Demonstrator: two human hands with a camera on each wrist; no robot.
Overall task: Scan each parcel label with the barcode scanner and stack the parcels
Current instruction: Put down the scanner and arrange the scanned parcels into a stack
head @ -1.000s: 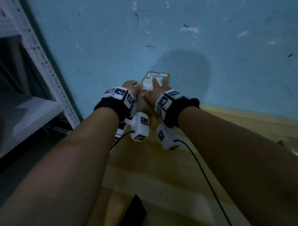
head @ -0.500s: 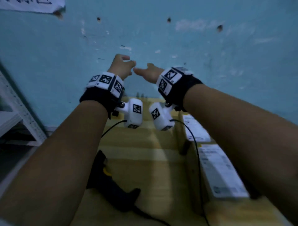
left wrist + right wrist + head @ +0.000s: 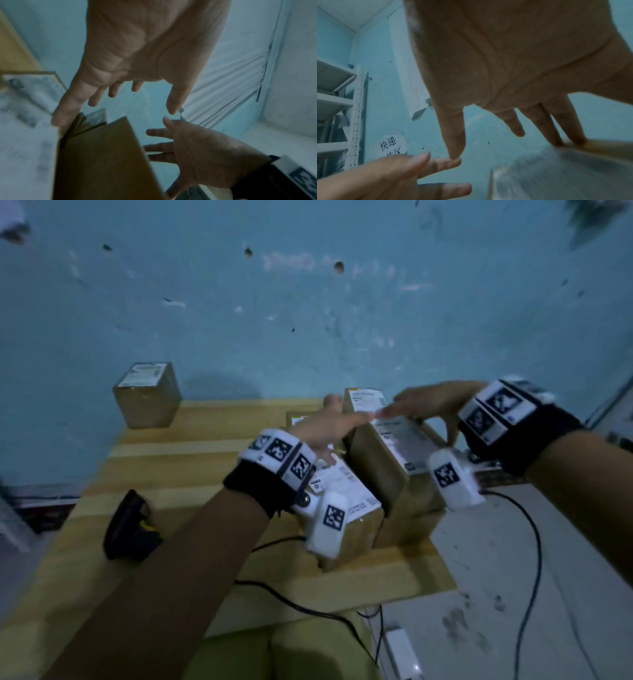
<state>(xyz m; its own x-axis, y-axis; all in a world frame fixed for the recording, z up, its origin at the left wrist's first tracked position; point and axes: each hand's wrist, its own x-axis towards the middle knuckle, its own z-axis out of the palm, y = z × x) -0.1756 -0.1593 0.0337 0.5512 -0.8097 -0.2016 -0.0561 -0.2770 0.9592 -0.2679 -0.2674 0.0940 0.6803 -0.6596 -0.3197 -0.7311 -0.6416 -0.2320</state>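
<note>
Several brown cardboard parcels with white labels stand clustered at the right of the wooden table [image 3: 191, 460]. The tallest parcel [image 3: 383, 474] leans there beside a lower parcel [image 3: 356, 508]. My left hand [image 3: 335, 422] reaches over them with straight fingers, and in the left wrist view its little finger touches the tall parcel's [image 3: 99, 155] edge. My right hand [image 3: 421, 405] is spread above the same parcel, with fingertips [image 3: 575, 140] at its far edge [image 3: 599, 144]. One lone parcel [image 3: 147, 395] stands at the back left against the wall. The black barcode scanner [image 3: 130, 525] lies on the table to the left of my left forearm.
The blue wall runs close behind the table. A black cable [image 3: 308, 607] crosses the table's front edge, and a white power strip [image 3: 400, 652] lies on the floor at the right. A white metal shelf [image 3: 337, 94] stands to the left.
Both hands let go of the parcel by the wall at the back left. They have swung right and down onto the parcel cluster, and the head view dropped to the table.
</note>
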